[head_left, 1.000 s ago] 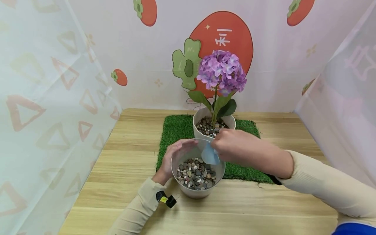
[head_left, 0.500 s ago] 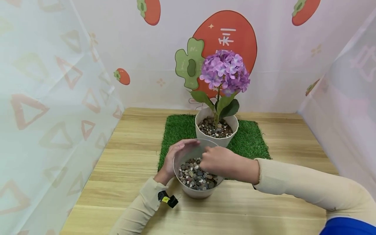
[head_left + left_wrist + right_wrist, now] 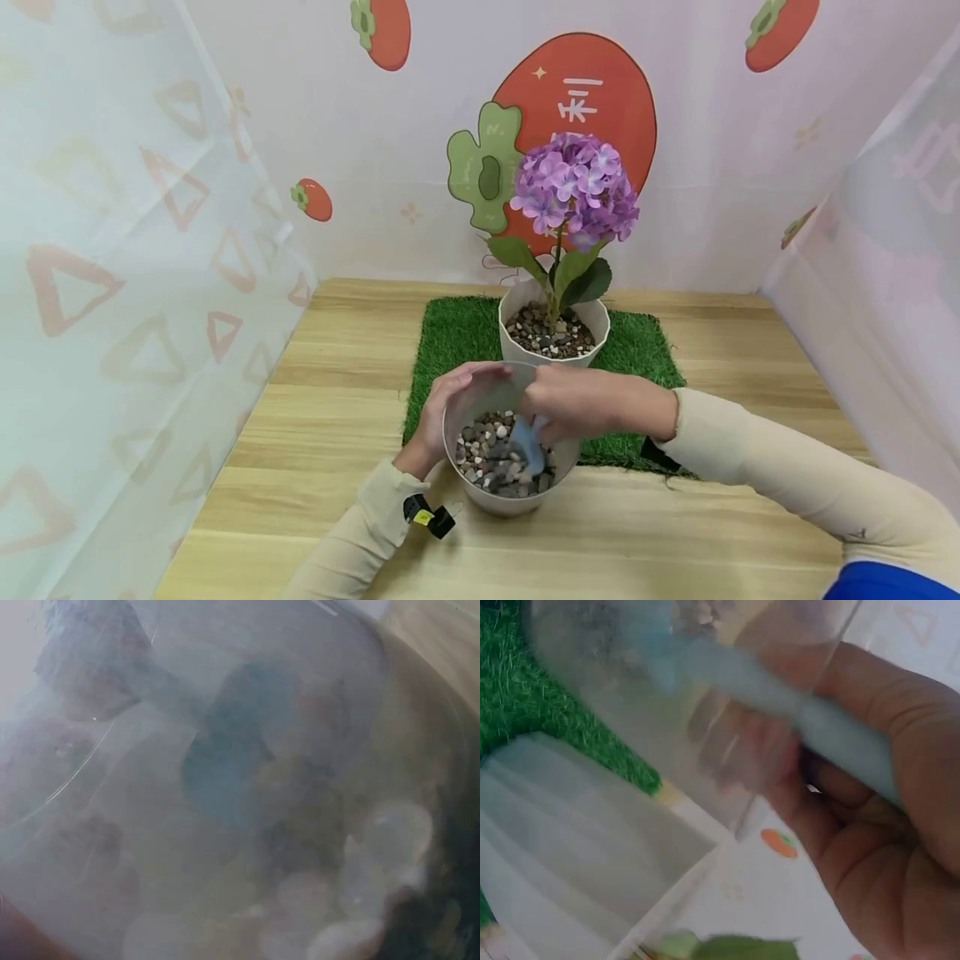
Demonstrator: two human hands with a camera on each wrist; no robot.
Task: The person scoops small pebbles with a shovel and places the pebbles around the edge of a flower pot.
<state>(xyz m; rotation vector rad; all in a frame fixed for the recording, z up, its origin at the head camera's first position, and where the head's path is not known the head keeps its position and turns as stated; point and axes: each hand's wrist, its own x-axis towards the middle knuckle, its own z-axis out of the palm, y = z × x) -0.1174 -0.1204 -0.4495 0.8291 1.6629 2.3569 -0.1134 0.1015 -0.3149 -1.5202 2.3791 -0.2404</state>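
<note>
A clear, tapered plastic tub point(image 3: 495, 502) stands at the front edge of the grass mat, with mixed pebbles point(image 3: 480, 442) in its bottom. My left hand point(image 3: 433, 417) holds the tub from its left side, fingers curved along the wall. Inside the tub's right side, my right hand point(image 3: 570, 402) grips a small light-blue shovel point(image 3: 529, 447) by its handle; the blade is blurred over the pebbles. Its pale blue handle point(image 3: 847, 742) crosses the palm in the right wrist view. The left wrist view looks through the hazy tub wall at the blurred shovel point(image 3: 232, 772).
Just behind the tub is a white pot point(image 3: 516, 348) of pebbles bearing a purple hydrangea point(image 3: 577, 187). A green artificial grass mat point(image 3: 450, 333) lies beneath the pot on the wooden table point(image 3: 330, 400). Printed cloth point(image 3: 390, 242) encloses the back and sides.
The right hand went from the tub's far rim near the pot down into the pebbles, then rose slightly rightward with the shovel visible again. The left hand stays on the tub.
</note>
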